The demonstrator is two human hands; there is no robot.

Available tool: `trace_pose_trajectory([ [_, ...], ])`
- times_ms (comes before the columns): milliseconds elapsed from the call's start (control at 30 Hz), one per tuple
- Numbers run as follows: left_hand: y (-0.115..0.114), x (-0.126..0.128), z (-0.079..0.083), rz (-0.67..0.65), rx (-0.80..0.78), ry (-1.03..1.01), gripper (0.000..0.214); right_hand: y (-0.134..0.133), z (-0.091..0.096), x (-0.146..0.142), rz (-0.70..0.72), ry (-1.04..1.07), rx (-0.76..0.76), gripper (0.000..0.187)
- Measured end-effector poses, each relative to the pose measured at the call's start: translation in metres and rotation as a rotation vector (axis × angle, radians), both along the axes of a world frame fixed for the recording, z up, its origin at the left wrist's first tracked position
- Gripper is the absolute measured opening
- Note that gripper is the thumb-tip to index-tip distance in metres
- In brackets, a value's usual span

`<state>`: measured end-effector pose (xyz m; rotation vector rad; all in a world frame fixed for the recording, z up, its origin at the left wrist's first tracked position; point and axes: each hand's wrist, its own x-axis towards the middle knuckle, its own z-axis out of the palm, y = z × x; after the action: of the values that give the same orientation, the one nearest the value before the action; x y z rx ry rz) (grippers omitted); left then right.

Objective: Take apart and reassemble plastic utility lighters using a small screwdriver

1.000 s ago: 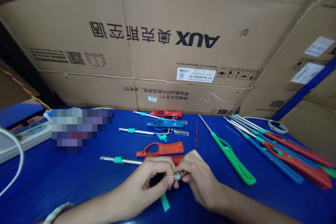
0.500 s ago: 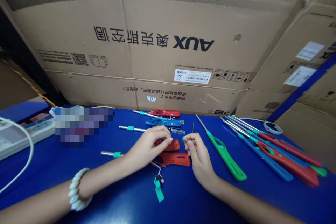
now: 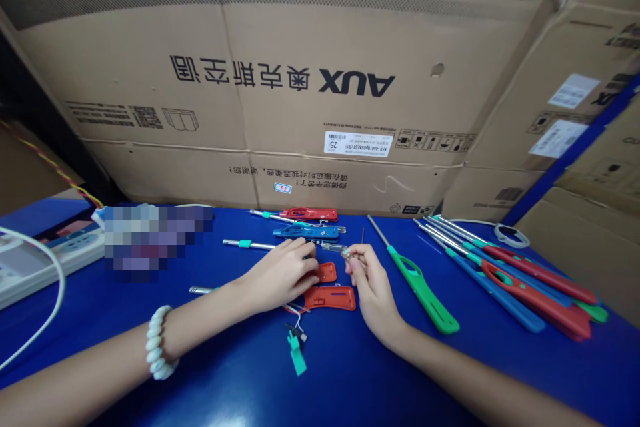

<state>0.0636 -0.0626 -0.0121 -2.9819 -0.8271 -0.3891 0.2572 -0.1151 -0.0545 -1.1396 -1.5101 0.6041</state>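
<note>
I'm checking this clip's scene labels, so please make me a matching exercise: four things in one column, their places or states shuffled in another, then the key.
Things
1. right hand
2. beaded bracelet
3. long green lighter
4. teal piece

Places or states
A. on the table, nearer the camera than either hand
B. between the right hand and the pile of lighters
C. pinching a small part
D. around a wrist

Pairs: 1-C, 2-D, 3-B, 4-A
</note>
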Motion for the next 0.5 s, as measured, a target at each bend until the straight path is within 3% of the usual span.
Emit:
trace_pose_trajectory([
  [267, -0.001, -0.001, 0.004, -0.028, 0.061, 0.019, 0.008, 0.004, 0.002, 0.004, -0.013, 0.012, -0.015, 0.022],
  [500, 0.002, 0.027, 0.008, -0.231, 0.150, 0.098, 0.012, 0.005, 0.004, 0.004, -0.020, 0.042, -0.010, 0.015],
])
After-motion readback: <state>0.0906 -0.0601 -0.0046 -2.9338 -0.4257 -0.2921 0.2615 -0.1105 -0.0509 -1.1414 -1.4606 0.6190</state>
